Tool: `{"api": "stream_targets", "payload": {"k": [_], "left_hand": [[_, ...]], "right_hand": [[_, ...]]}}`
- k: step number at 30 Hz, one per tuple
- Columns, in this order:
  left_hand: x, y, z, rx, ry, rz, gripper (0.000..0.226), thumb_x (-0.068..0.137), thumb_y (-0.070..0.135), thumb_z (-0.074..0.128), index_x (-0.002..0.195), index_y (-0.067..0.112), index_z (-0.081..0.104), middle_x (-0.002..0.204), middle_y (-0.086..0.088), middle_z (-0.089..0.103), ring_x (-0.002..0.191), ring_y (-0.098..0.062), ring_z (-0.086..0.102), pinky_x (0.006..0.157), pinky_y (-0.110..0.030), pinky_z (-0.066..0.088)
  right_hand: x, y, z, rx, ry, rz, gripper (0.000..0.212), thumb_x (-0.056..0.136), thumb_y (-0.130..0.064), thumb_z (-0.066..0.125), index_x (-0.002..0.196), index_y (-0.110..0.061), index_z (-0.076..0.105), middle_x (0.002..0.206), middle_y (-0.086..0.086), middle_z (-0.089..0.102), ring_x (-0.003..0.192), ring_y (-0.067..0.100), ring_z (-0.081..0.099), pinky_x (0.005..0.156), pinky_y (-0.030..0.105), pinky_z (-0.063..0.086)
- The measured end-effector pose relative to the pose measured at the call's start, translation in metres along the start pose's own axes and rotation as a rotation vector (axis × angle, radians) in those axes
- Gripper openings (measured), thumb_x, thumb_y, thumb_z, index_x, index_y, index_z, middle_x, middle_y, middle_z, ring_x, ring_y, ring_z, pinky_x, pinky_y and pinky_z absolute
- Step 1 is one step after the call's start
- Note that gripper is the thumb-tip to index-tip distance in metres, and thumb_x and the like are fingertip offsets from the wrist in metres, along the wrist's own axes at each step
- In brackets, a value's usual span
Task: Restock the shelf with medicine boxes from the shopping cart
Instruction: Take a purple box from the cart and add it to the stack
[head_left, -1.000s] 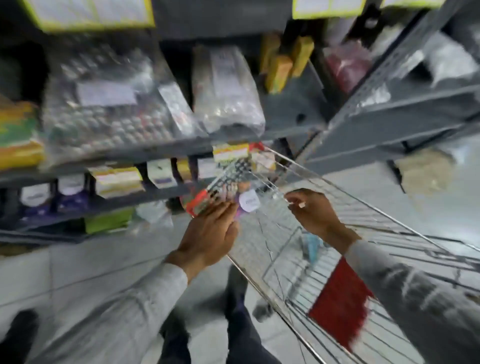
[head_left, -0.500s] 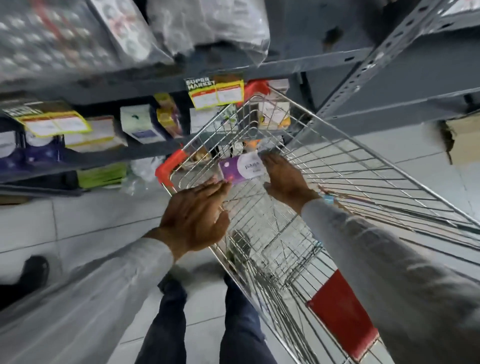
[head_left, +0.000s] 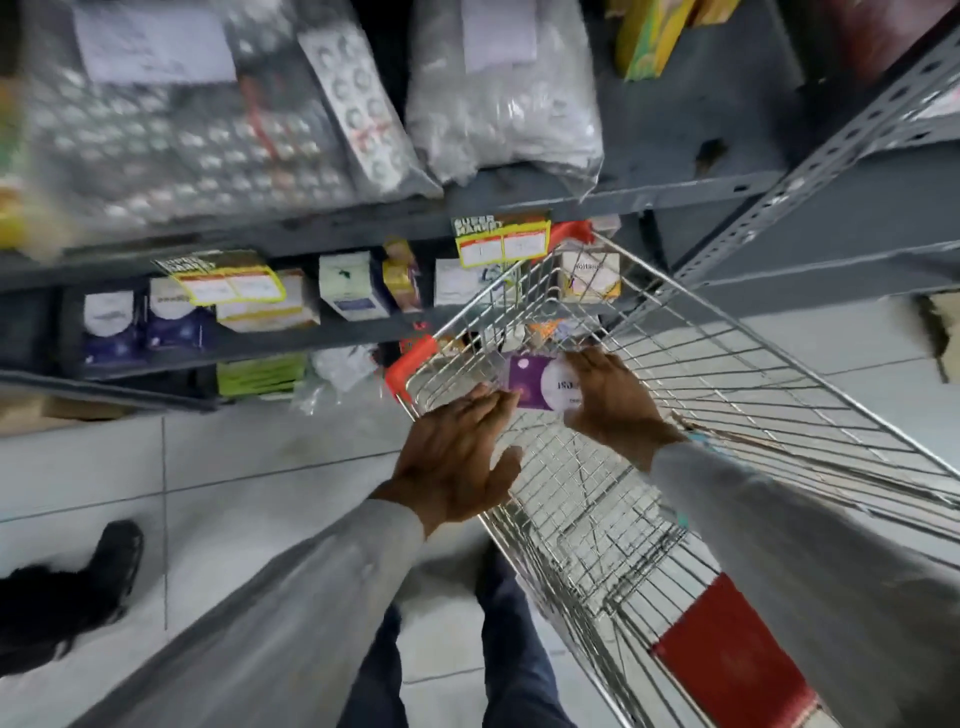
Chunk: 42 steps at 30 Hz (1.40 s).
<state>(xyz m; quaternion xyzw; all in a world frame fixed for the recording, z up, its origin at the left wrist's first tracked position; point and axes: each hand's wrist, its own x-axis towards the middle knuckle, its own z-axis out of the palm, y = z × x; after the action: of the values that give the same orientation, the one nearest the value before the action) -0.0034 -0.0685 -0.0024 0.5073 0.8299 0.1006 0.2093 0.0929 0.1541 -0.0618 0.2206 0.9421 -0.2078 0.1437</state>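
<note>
1. Head view, the only one: right hand (head_left: 605, 397) pinching a purple-and-white medicine box (head_left: 540, 383) by its right end, thumb below and fingers over the top, box raised above the front end of the shopping cart (head_left: 753, 395).
2. Left hand (head_left: 460, 457) spread flat, fingertips just touching the box's left edge, holding nothing.
3. More boxes lying low at the cart's front, near the red corner guard (head_left: 410, 361); too blurred to count.
4. Shelf (head_left: 311, 340) directly ahead, lower tier lined with similar purple-and-white boxes (head_left: 143, 325) at far left.
5. Step in hand, by judgement: lifting a box clear for shelving. Best done with the left hand closing on the free end, box kept level, raised over the wire rim, then carried left to the matching stock, label facing out.
6. Against half a second ago: box turned, white label now toward the right hand; left fingertips closed up to the box; view tilted slightly, more shelf showing.
</note>
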Motion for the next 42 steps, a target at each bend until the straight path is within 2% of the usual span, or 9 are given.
{"api": "stream_targets", "payload": {"k": [4,11,20,23,26,30,34,40,42], "left_hand": [[-0.013,0.014,-0.023,-0.165,0.075,-0.032,0.059,0.105,0.038,0.041,0.158,0.014,0.032,0.164,-0.007,0.037,0.153,-0.022,0.031,0.124,-0.035,0.027],[-0.055,0.033,-0.168,-0.289,0.581,0.074,0.053,0.100,0.024,0.055,0.151,0.011,0.047,0.157,-0.003,0.047,0.149,-0.014,0.038,0.123,-0.030,0.029],[-0.086,-0.004,-0.388,0.041,1.113,0.221,0.049,0.099,0.019,0.053,0.147,0.008,0.051,0.154,-0.009,0.051,0.150,-0.023,0.038,0.124,-0.042,0.029],[-0.082,-0.023,-0.435,0.124,1.058,0.060,0.047,0.102,0.025,0.047,0.143,0.005,0.055,0.152,-0.014,0.053,0.149,-0.029,0.040,0.123,-0.047,0.029],[-0.073,-0.038,-0.462,0.165,0.905,-0.111,0.047,0.101,0.026,0.047,0.142,0.003,0.055,0.149,-0.020,0.054,0.144,-0.034,0.046,0.120,-0.047,0.034],[-0.069,-0.043,-0.460,0.316,0.834,-0.176,0.031,0.094,0.020,0.057,0.115,0.002,0.072,0.119,-0.020,0.073,0.113,-0.035,0.069,0.098,-0.048,0.054],[-0.063,-0.053,-0.455,0.297,0.794,-0.208,0.056,0.104,0.038,0.029,0.144,0.006,0.052,0.152,-0.016,0.052,0.144,-0.030,0.046,0.123,-0.047,0.029],[-0.062,-0.055,-0.454,0.302,0.795,-0.199,0.063,0.104,0.043,0.018,0.147,0.008,0.049,0.156,-0.013,0.049,0.147,-0.027,0.042,0.126,-0.043,0.024],[-0.064,-0.056,-0.456,0.285,0.788,-0.202,0.060,0.106,0.041,0.021,0.148,0.008,0.047,0.157,-0.013,0.046,0.148,-0.026,0.039,0.127,-0.042,0.022]], "right_hand": [[-0.058,-0.020,-0.065,-0.033,0.106,0.021,0.084,0.070,-0.041,0.073,0.144,-0.018,0.041,0.134,0.008,0.059,0.113,0.030,0.061,0.093,0.040,0.053],[-0.145,-0.099,-0.216,-0.038,0.415,-0.063,0.091,0.060,-0.057,0.070,0.141,-0.019,0.053,0.134,0.004,0.063,0.119,0.030,0.062,0.100,0.042,0.054],[-0.167,-0.232,-0.387,0.059,0.803,-0.317,0.085,0.061,-0.045,0.081,0.139,-0.015,0.061,0.130,0.001,0.065,0.119,0.018,0.061,0.104,0.029,0.047],[-0.150,-0.267,-0.430,0.110,0.856,-0.379,0.083,0.064,-0.046,0.080,0.139,-0.013,0.061,0.127,0.004,0.066,0.116,0.021,0.063,0.099,0.037,0.053],[-0.119,-0.301,-0.470,0.092,0.851,-0.355,0.079,0.068,-0.045,0.086,0.137,-0.016,0.062,0.123,0.006,0.066,0.112,0.023,0.062,0.091,0.025,0.044],[-0.074,-0.336,-0.499,0.148,0.759,-0.370,0.057,0.072,-0.043,0.082,0.123,-0.020,0.070,0.113,0.006,0.069,0.099,0.023,0.063,0.081,0.030,0.047],[-0.039,-0.346,-0.501,0.211,0.632,-0.378,0.068,0.079,-0.039,0.081,0.141,-0.017,0.060,0.129,0.004,0.059,0.113,0.019,0.058,0.095,0.025,0.041],[-0.015,-0.338,-0.492,0.214,0.590,-0.411,0.057,0.094,-0.032,0.070,0.147,-0.019,0.053,0.147,0.003,0.046,0.132,0.021,0.048,0.089,0.010,0.038],[-0.015,-0.336,-0.488,0.176,0.583,-0.436,0.060,0.098,-0.037,0.064,0.152,-0.019,0.046,0.157,0.005,0.040,0.143,0.022,0.040,0.099,0.015,0.038]]}}
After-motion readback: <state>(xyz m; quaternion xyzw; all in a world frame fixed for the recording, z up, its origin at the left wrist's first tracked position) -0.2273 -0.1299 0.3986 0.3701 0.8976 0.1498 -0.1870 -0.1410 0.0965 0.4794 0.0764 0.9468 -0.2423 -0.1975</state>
